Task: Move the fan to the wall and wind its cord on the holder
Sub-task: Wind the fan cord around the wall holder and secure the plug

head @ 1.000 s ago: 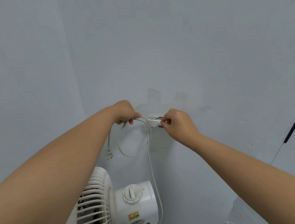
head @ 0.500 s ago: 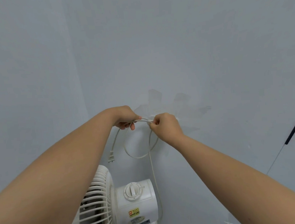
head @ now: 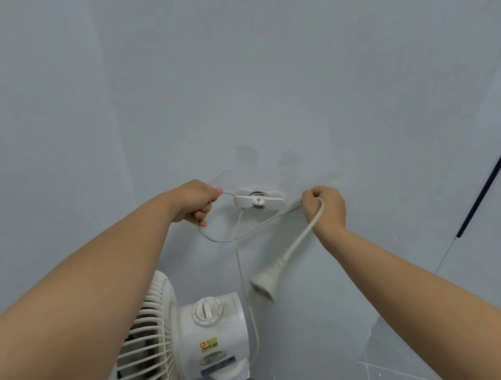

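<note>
Pale grey wall with white holder on it, fan standing just below, left grip pinching cord beside the holder, right grip curled round cord on its other side, plug dangling.

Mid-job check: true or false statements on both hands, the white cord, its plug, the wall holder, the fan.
1. The right hand grips the white cord near its plug end. True.
2. The white plug sits in a wall socket. False: it hangs free below the right hand.
3. The left hand holds nothing. False: it grips the cord left of the white wall-mounted holder.
4. The white plastic fan stands below the holder. True.
</note>
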